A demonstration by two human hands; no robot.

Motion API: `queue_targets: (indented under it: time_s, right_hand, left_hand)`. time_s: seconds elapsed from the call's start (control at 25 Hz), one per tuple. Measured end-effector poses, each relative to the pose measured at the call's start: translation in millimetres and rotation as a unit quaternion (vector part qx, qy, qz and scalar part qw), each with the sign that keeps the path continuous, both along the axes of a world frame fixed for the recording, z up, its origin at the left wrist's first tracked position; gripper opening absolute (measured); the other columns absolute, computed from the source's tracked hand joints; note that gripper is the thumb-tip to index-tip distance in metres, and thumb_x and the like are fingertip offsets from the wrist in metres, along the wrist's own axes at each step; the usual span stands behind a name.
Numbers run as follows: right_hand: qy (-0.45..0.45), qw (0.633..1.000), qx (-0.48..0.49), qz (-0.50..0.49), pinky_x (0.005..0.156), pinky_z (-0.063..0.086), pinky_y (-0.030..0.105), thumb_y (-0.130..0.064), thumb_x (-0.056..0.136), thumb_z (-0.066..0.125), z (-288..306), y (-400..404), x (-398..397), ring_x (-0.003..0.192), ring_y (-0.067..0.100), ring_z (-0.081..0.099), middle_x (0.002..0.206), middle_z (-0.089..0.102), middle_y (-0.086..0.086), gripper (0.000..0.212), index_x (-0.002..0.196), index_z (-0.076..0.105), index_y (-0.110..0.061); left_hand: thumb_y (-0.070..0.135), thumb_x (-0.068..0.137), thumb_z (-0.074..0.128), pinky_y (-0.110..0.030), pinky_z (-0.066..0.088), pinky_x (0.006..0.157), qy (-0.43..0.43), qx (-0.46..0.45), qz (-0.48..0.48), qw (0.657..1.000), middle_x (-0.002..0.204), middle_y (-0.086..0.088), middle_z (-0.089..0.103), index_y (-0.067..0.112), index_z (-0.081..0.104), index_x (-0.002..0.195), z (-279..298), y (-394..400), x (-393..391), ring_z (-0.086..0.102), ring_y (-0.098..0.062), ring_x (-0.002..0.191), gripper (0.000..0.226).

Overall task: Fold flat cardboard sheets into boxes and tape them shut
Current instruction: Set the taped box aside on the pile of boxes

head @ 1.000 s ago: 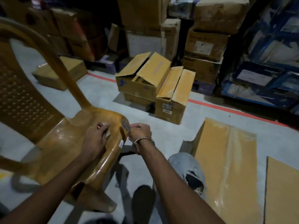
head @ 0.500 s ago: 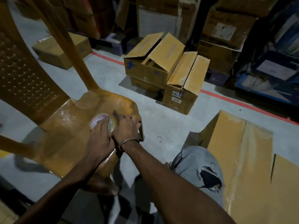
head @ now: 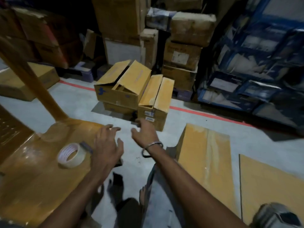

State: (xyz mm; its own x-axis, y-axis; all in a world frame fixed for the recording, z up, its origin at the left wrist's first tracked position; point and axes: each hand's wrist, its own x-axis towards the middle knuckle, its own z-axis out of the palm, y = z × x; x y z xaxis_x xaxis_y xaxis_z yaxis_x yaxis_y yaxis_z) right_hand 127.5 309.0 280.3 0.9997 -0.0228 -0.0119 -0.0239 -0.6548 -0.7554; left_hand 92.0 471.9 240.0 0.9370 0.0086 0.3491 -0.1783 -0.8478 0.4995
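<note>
Cardboard sheet [head: 205, 155] lies flat, untouched; tape roll [head: 71, 155] rests on chair seat [head: 37, 178]. Left hand [head: 107, 148], right hand [head: 144, 130] empty, fingers spread (advise gripping opposite sheet edges).

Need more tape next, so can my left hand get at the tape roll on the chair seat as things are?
Probably yes. The tape roll sits in the open on the chair seat, just left of your left hand, which is open and holds nothing. Nothing lies between them.
</note>
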Motion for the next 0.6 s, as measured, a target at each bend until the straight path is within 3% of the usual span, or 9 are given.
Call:
queue_targets:
  time_s: [0.2, 0.32, 0.44, 0.6]
  right_hand:
    - [0.045, 0.99, -0.063, -0.12, 0.094, 0.051, 0.033, -0.03, 0.095, 0.067, 0.7, -176.1, -42.9, 0.117, 0.024, 0.066, 0.124, 0.071, 0.008, 0.04, 0.132, 0.063, -0.016]
    - [0.082, 0.977, -0.072, -0.18, 0.095, 0.053, 0.033, -0.032, 0.095, 0.068, -17.5, -256.6, -82.0, 0.114, 0.02, 0.067, 0.124, 0.072, 0.005, 0.038, 0.129, 0.065, -0.018]
    - [0.102, 0.966, -0.068, -0.227, 0.093, 0.051, 0.03, -0.03, 0.095, 0.068, -36.9, -315.5, -116.2, 0.112, 0.019, 0.067, 0.123, 0.072, 0.004, 0.035, 0.128, 0.067, -0.016]
    - [0.135, 0.952, -0.04, -0.271, 0.091, 0.052, 0.03, -0.028, 0.096, 0.068, -87.4, -368.8, -145.3, 0.11, 0.019, 0.067, 0.124, 0.072, 0.006, 0.034, 0.127, 0.067, -0.015]
  left_hand:
    - [0.036, 0.092, 0.053, -0.048, 0.048, 0.097, 0.047, 0.008, -0.123, 0.991, 0.125, -0.009, 0.058, 0.019, 0.063, 0.127, 42.6, -131.7, 12.2, 0.051, -0.033, 0.119, 0.04]
    - [0.04, 0.097, 0.057, -0.043, 0.044, 0.098, 0.086, 0.072, -0.206, 0.972, 0.127, -0.003, 0.056, 0.024, 0.058, 0.133, 40.6, -209.5, 14.3, 0.05, -0.028, 0.122, 0.04]
    - [0.046, 0.097, 0.057, -0.043, 0.044, 0.099, 0.15, 0.133, -0.245, 0.949, 0.131, -0.004, 0.055, 0.026, 0.056, 0.136, 21.0, -271.2, 11.5, 0.051, -0.027, 0.125, 0.043]
    - [0.049, 0.097, 0.059, -0.044, 0.047, 0.102, 0.272, 0.138, -0.211, 0.928, 0.14, -0.01, 0.05, 0.022, 0.045, 0.146, -44.1, -307.4, -2.7, 0.05, -0.031, 0.129, 0.058]
